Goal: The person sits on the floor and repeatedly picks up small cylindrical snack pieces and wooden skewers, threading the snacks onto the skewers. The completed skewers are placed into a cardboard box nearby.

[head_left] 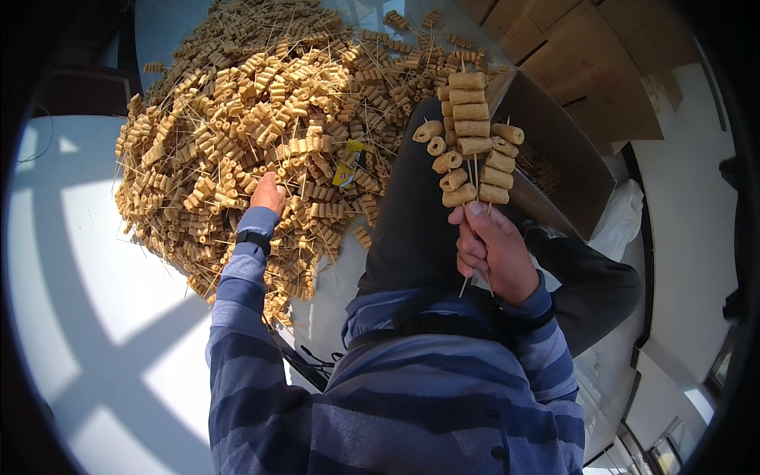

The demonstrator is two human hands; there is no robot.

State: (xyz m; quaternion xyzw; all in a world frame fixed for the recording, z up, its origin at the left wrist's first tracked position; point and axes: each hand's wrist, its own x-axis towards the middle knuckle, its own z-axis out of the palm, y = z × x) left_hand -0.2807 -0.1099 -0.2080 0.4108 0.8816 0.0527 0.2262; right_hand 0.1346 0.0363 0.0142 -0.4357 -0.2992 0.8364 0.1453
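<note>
We look down at our own arms in blue striped sleeves. Our left hand (pixel 268 192) reaches forward into a large heap of skewered tan food rolls (pixel 261 111) spread across the pale floor (pixel 95 261); its fingers are buried among the sticks, so we cannot tell whether they grip anything. Our right hand (pixel 492 249) is closed around a bundle of skewers (pixel 471 142), held upright above our dark trouser leg (pixel 412 214), the rolls stacked above the fist. A brown cardboard box (pixel 570 150) lies open just beyond the bundle.
</note>
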